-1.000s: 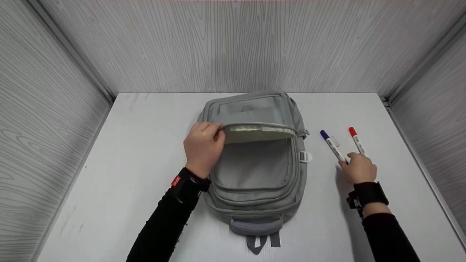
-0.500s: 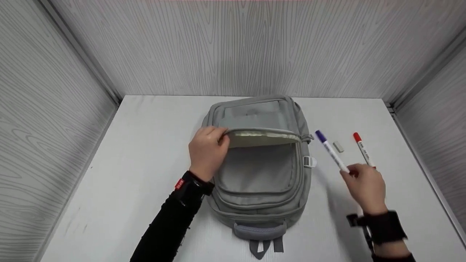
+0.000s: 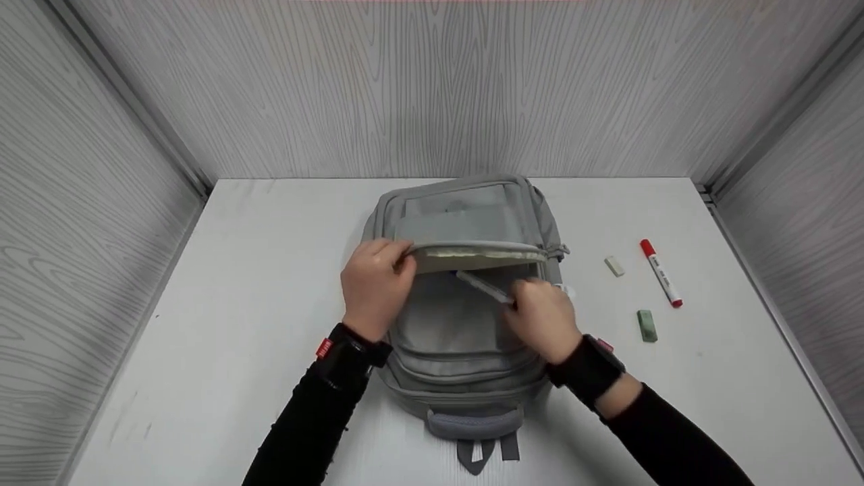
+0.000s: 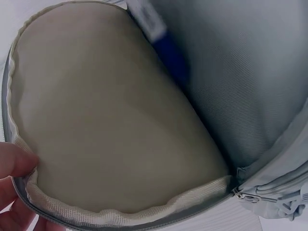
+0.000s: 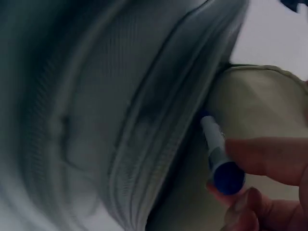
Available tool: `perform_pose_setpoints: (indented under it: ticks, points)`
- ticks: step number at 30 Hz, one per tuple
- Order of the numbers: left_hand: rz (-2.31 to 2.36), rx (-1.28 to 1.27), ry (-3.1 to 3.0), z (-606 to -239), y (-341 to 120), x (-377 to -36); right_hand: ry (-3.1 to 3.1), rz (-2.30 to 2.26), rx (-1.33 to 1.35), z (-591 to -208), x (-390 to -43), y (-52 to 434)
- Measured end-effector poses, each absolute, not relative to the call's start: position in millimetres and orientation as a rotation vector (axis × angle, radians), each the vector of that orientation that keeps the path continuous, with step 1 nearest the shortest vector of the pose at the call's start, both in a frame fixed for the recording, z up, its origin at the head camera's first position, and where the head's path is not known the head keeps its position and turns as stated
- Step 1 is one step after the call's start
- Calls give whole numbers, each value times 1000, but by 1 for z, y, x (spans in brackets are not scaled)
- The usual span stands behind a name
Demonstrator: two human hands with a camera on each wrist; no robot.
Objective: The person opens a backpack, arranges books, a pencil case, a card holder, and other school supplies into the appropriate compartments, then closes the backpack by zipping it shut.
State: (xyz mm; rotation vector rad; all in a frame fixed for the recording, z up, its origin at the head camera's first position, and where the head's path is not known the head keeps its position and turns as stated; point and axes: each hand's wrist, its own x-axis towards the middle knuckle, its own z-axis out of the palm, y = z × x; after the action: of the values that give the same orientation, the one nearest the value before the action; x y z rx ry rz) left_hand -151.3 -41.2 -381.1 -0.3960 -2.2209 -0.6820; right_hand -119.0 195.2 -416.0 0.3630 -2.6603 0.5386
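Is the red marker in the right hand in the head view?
No: the red marker lies on the table, while the right hand holds the blue marker.

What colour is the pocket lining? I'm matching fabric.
Cream lining inside the grey backpack; clearest from the left wrist.

Head view: even, diffuse overhead light, bright, with soft short shadows beneath the forearms toward 6 o'clock and no glare; wall lines bow slightly at 3 and 9 o'clock. Left wrist view: bright, soft-focused. Right wrist view: dim and heavily blurred, darkest toward 9 o'clock.
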Motion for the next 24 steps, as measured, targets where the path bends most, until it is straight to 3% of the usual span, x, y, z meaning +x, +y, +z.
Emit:
perform_pose_setpoints:
  ticks: [7, 13, 17, 24]
  points:
    - [-706, -403, -2210, -383, -41, -149, -2675, 605, 438, -423, -146, 182]
    - [-710, -414, -2203, -385, -42, -147, -2714, 866, 422, -425, -132, 207]
    - [-709, -415, -2201, -386, -43, -146, -2626, 929, 214, -435, -115, 256]
    - [-722, -417, -2209, -387, -43, -145, -2879, 751, -477, -480, -104, 366]
